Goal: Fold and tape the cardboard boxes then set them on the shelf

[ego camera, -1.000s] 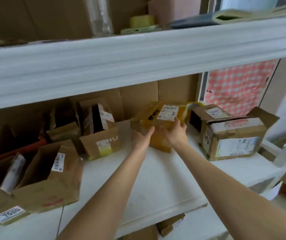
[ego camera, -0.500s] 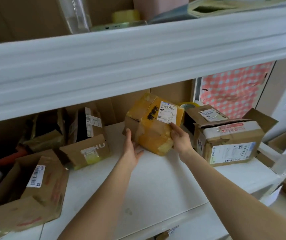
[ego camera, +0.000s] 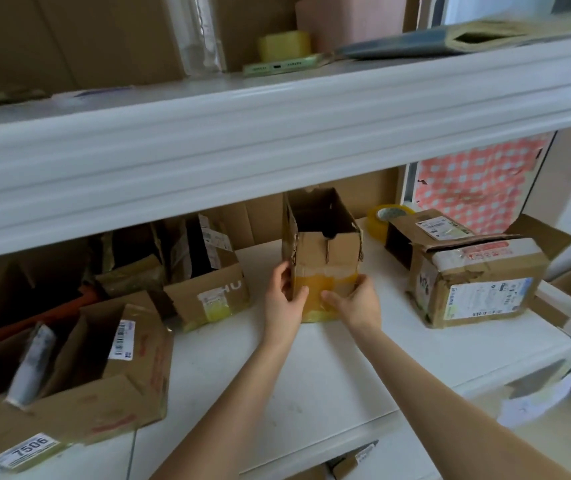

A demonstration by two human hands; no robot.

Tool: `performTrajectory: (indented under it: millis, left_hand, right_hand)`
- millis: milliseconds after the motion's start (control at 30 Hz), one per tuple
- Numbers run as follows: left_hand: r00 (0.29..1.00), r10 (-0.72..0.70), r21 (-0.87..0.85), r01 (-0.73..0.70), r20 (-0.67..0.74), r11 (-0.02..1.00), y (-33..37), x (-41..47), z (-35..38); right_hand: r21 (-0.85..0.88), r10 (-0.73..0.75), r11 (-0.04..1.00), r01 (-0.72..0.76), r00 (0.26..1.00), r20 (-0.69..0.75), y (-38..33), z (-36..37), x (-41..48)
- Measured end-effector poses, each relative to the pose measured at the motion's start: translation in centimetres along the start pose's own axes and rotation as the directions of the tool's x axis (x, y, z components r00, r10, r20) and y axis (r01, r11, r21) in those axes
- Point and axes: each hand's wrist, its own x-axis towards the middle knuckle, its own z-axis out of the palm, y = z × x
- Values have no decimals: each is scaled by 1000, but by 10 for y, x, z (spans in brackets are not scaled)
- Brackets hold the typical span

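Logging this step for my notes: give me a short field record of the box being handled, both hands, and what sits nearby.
handled box: small cardboard box, upright on the white shelf, top open, yellow tape across lower front
left hand: grips its left edge
right hand: grips its lower right side
behind, to the right: tape roll
further right: larger labelled box

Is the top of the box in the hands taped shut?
No. The small box gripped by the left hand and right hand has its top flaps standing up and its inside showing.
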Motion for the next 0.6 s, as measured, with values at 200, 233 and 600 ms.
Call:
performTrajectory:
  millis: [200,233,600]
  left_hand:
    - [999,-15,65,18,-45,998,-4,-7,-18]
    - [998,-22,110,29,-61,993,-5,-5,-24]
    - [990,-131,165,138,-56,977,-1,10,-41]
  right_hand:
    - [-145,-29,989,33,999,33,-21,31,1]
    - [-163,-33,986,43,998,60,-28,40,3]
    - [-215,-94,966,141,972,216,-50,74,9]
